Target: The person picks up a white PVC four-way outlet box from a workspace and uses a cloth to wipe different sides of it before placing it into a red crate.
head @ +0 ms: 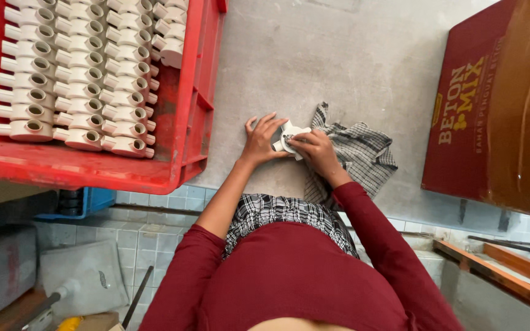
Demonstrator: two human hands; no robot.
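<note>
head cam, looking straight down, and it's the only view i've got. the work surface is a bare grey concrete bench (338,55) that fills the middle of the frame, a bit stained and scuffed. near the centre both hands meet on a small white ceramic fitting (291,137). my left hand (261,142) lies with fingers spread fairly wide, steadying the piece from its left side, while my right hand (317,151) is curled narrow around the right side of it, fingertips pinched on the part. the fitting sits between the two hands, resting on the concrete. just right of it, partly under the right hand, there's a crumpled checked cloth (363,150).

upper left of the frame is a big red plastic crate (185,122) sitting on the bench, packed with neat rows of white fittings (75,79) of the same sort. at the right edge there's a dark red box (467,122) with a glossy brown side. below the bench edge i can see pale tiles (154,230) on the wall of the counter, a blue bin (99,199) lower left, and wooden slats (510,270) lower right.
</note>
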